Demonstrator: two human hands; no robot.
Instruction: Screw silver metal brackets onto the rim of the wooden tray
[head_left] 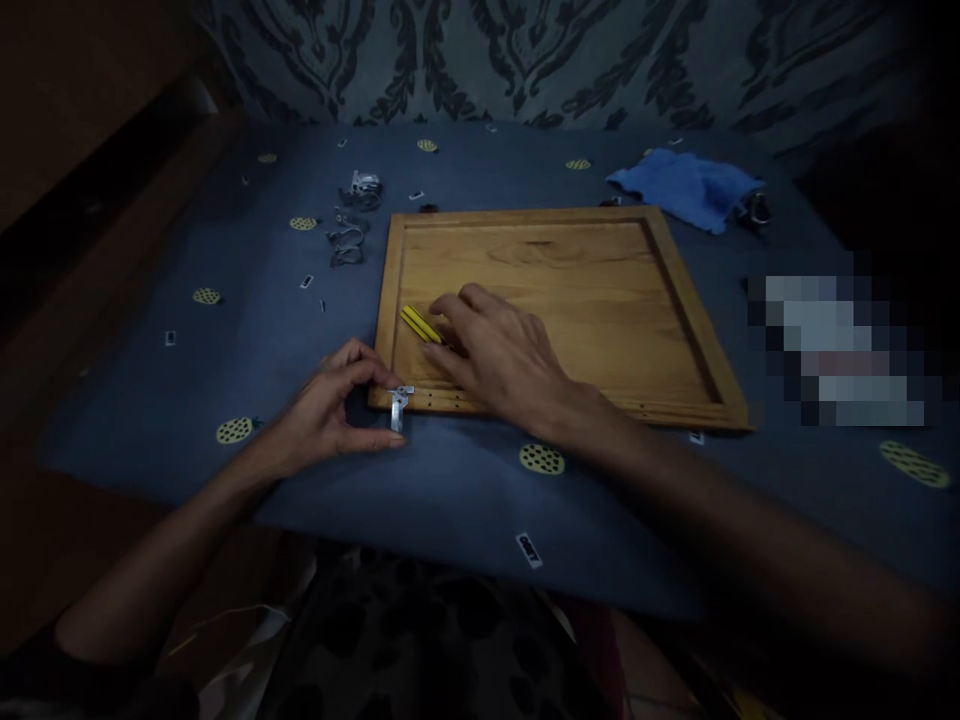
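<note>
A framed wooden cabinet door [540, 300] lies flat, with small dark holes along its near edge. At its near left corner, the thumb and fingers of my left hand [322, 410] hold a small silver metal hinge [399, 405] against the edge. My right hand [502, 350] is over the left part of the door, its fingers curled around a screwdriver with a yellow-and-black handle [421, 325]. The handle's end sticks out to the left between thumb and index finger; the rest of the tool is hidden under the hand.
More metal hinges [361, 188] and curved metal pieces [346, 240] lie beyond the door's left side. A blue cloth [686, 185] is at the far right, with a small dark object [756, 210] beside it. The blue patterned sheet [150, 420] ends at a near edge above my lap.
</note>
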